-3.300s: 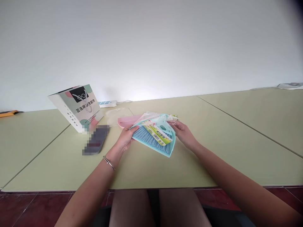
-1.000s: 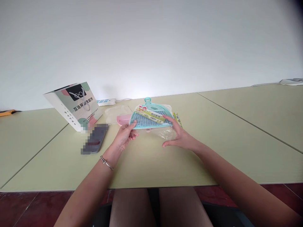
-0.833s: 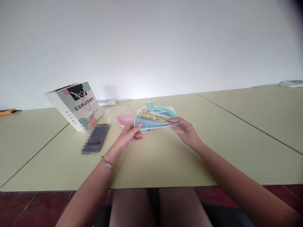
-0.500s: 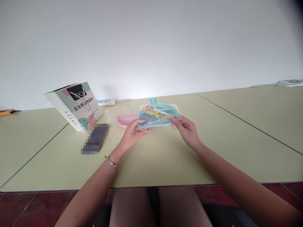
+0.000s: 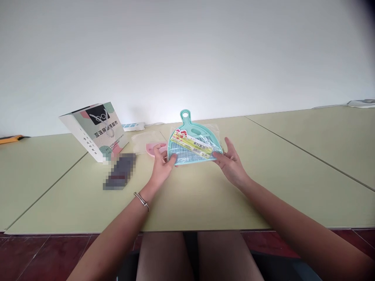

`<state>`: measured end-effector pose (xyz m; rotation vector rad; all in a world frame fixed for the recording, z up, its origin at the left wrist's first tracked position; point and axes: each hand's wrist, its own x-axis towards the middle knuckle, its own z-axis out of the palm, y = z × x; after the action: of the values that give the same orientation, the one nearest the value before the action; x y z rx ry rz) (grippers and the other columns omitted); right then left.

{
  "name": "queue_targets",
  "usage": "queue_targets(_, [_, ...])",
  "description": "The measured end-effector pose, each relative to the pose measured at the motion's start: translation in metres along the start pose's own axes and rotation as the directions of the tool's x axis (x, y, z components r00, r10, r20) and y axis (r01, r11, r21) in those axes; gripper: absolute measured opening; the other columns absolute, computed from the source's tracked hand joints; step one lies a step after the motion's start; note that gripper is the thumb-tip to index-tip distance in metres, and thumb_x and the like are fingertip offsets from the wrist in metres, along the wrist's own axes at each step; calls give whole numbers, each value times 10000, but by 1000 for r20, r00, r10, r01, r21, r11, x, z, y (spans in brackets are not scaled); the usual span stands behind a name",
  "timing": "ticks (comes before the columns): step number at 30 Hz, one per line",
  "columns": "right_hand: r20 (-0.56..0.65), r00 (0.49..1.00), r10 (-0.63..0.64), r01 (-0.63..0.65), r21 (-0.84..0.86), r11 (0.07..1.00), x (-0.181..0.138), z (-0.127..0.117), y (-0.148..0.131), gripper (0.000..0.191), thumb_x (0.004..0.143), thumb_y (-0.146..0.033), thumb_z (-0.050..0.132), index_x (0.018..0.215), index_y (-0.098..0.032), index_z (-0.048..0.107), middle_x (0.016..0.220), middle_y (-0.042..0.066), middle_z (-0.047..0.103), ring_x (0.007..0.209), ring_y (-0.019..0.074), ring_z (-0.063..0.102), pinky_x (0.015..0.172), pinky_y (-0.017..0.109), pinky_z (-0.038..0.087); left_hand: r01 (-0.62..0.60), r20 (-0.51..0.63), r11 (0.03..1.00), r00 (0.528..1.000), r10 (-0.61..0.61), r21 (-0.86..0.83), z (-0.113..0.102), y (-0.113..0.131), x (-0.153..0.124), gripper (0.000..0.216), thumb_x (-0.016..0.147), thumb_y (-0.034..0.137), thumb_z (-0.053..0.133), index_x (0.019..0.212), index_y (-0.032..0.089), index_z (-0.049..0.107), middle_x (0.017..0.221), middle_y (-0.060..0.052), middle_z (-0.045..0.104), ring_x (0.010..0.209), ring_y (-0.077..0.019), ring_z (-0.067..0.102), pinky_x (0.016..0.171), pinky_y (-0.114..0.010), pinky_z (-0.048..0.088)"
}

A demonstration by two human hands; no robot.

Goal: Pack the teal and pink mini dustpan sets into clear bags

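Between my two hands is a teal dustpan (image 5: pixel 185 121) with a blue-bristled brush (image 5: pixel 183 153) lying in it, wrapped in clear plastic. A yellow-green label (image 5: pixel 195 144) with red mushroom pictures runs slantwise across the front. The dustpan is tilted up, its handle pointing away from me. My left hand (image 5: pixel 163 160) grips the lower left corner, thumb in front. At the lower right corner my right hand (image 5: pixel 231 162) pinches the edge with its thumb, and one finger sticks up. Behind my left hand a pink dustpan (image 5: pixel 150 149) lies partly hidden on the table.
A printed paper bag (image 5: pixel 102 130) with rope handles stands at the left. In front of it lies a dark, pixelated object (image 5: pixel 120 171). Clear plastic (image 5: pixel 143 141) and a white power strip (image 5: pixel 133 127) are behind. An orange tool (image 5: pixel 11 139) sits at the far left of the table (image 5: pixel 205 203).
The teal dustpan has been tilted up toward me, so its face and handle show more fully. My left hand's grip has shifted, and a finger of my right hand has lifted.
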<state>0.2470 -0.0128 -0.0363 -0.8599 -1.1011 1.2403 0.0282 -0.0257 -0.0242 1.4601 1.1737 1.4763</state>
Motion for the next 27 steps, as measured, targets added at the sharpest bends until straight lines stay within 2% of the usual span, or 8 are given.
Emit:
queue_targets(3, [21, 984, 177, -177, 20, 984, 4, 1, 1, 542, 633, -393, 766, 1123, -262, 575, 945, 43, 701, 869, 220, 664, 805, 387, 528, 51, 34, 998, 998, -52, 30, 2, 0, -1, 544, 742, 360, 632, 1142, 235, 286, 722, 43, 589, 547, -105, 528, 469, -215, 433])
queue_targets(6, [-23, 972, 235, -235, 32, 972, 9, 0, 5, 349, 579, -398, 797, 832, -228, 628, 854, 44, 696, 761, 200, 659, 682, 324, 532, 4, 120, 998, 993, -11, 55, 8, 0, -7, 494, 793, 392, 577, 1167, 233, 296, 764, 20, 597, 557, -110, 523, 479, -227, 433])
queue_targets(11, [-279, 957, 76, -74, 19, 997, 27, -25, -3, 367, 511, -437, 796, 721, -203, 607, 660, -11, 629, 566, 123, 574, 527, 247, 471, -163, 251, 942, 964, 88, 295, 2, -1, -7, 443, 869, 421, 480, 1230, 205, 339, 775, 2, 593, 660, -136, 573, 660, -284, 459])
queue_targets(14, [-402, 915, -26, -29, -131, 991, 40, -60, -19, 326, 529, -387, 772, 746, -180, 646, 635, -15, 613, 546, 113, 534, 522, 250, 445, -144, 134, 832, 987, 84, 535, -12, -1, 2, 384, 877, 412, 461, 1187, 187, 448, 862, -30, 605, 651, -131, 557, 664, -286, 449])
queue_targets(16, [-530, 839, -119, -38, -276, 960, 45, -88, -29, 276, 562, -316, 743, 783, -162, 682, 645, -10, 608, 563, 113, 518, 540, 256, 426, -94, 59, 731, 996, 74, 676, -20, -1, 8, 310, 877, 366, 460, 1121, 187, 525, 965, -50, 612, 631, -124, 550, 672, -293, 451])
queue_targets(21, [-740, 641, -207, -323, -504, 801, 47, -141, -38, 350, 621, -272, 698, 944, -139, 719, 743, 58, 621, 600, 158, 496, 553, 323, 387, -72, 52, 488, 997, 55, 870, -24, -3, 9, 269, 861, 374, 472, 1030, 207, 598, 1079, -67, 619, 792, -186, 607, 673, -300, 457])
queue_targets(24, [-747, 623, -231, -474, -596, 648, 47, -154, -36, 370, 658, -279, 678, 990, -117, 709, 781, 114, 615, 627, 181, 487, 582, 355, 369, -108, 96, 343, 994, 52, 933, -22, -4, 6, 268, 837, 396, 507, 959, 188, 623, 1016, -97, 640, 902, -254, 600, 717, -340, 452])
queue_targets(27, [-694, 673, -258, -535, -697, 478, 50, -159, -30, 214, 686, -279, 647, 858, -158, 685, 739, 112, 582, 636, 184, 463, 606, 361, 349, -151, 147, 205, 989, 31, 967, -24, -5, 6, 155, 820, 240, 507, 861, 170, 638, 930, -126, 653, 922, -287, 582, 778, -398, 431])
